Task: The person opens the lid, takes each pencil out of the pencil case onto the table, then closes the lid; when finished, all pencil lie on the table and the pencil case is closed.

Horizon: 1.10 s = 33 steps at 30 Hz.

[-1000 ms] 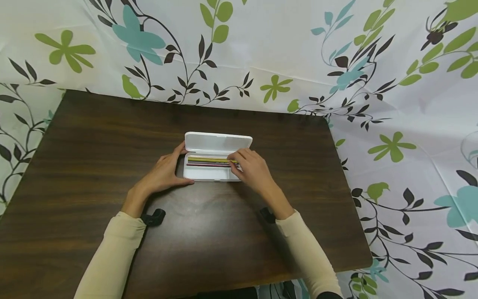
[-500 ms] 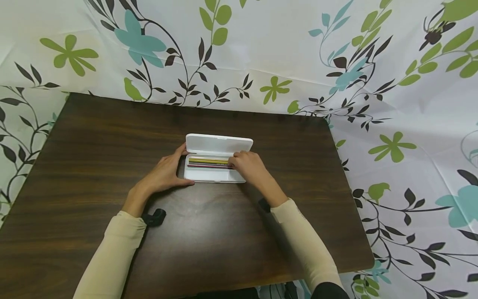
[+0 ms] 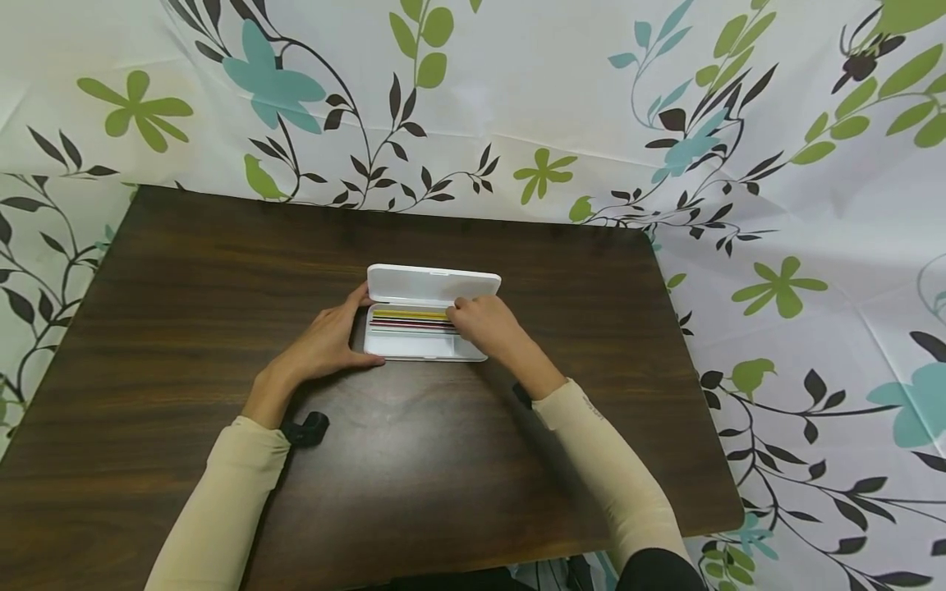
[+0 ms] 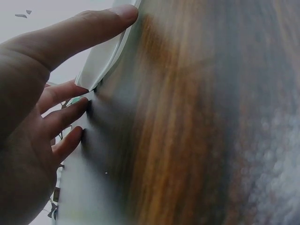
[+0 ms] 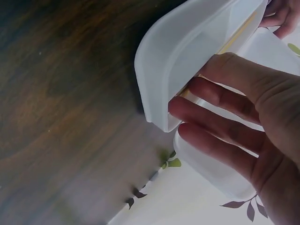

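A white pencil case (image 3: 414, 348) lies on the dark wooden table with its lid (image 3: 433, 285) tilted back. Inside, several thin coloured pencils (image 3: 410, 321), yellow, red and pale ones among them, lie side by side lengthwise. My left hand (image 3: 325, 335) holds the case's left end, thumb at the front edge and fingers towards the back. In the right wrist view, the thumb and index finger of my right hand (image 5: 248, 105) pinch a yellowish pencil (image 5: 238, 36) inside the case. That hand hides the pencils' right ends in the head view.
The wooden table (image 3: 222, 271) stretches around the case on all sides. Behind it and to the right hangs a white cloth (image 3: 562, 82) printed with leaves and flowers. A black wrist strap mount (image 3: 306, 429) sits below my left hand.
My right hand first moved towards the case's right end and its fingers drew together; then it slid slightly left. The pencils have spread apart, with a pale one nearer the front. The left hand stays put.
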Each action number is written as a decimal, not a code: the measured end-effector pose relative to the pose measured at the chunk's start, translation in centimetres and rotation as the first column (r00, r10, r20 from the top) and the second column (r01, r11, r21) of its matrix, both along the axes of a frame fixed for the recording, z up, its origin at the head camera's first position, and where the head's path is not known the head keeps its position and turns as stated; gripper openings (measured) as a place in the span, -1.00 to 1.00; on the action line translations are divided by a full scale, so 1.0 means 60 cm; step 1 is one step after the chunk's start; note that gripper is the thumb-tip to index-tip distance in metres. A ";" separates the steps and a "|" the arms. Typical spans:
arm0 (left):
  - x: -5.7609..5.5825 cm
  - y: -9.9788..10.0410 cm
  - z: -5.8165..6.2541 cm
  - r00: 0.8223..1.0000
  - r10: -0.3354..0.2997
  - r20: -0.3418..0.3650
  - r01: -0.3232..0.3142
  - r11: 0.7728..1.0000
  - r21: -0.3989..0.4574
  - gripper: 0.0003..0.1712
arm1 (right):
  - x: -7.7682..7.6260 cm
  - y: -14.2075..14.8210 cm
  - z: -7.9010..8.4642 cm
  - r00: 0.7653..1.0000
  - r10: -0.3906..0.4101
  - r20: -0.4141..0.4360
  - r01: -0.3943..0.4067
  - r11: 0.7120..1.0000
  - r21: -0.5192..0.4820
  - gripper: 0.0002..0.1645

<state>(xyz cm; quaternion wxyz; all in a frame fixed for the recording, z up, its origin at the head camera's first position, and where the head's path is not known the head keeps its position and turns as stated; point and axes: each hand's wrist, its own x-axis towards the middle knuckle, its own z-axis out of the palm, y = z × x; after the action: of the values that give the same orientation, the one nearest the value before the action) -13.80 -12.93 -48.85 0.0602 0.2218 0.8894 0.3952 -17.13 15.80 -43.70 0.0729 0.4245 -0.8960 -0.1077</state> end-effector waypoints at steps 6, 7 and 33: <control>0.001 0.001 0.002 1.000 0.002 -0.001 -0.002 1.000 -0.004 0.52 | -0.004 0.000 0.001 1.000 0.012 0.014 -0.012 1.000 0.002 -0.87; 0.001 0.001 0.002 1.000 0.003 -0.002 -0.003 1.000 -0.005 0.52 | -0.005 0.000 0.002 1.000 0.015 0.022 -0.015 1.000 0.003 -0.87; 0.002 0.000 0.000 1.000 -0.006 -0.024 0.007 1.000 0.016 0.52 | -0.010 0.001 0.009 0.983 0.047 0.177 -0.053 0.998 0.029 -0.89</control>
<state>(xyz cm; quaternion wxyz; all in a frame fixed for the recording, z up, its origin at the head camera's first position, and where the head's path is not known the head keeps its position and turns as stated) -13.69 -12.94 -48.88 0.0489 0.2299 0.8862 0.3993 -17.73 15.85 -43.16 -0.0109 0.4557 -0.8862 -0.0828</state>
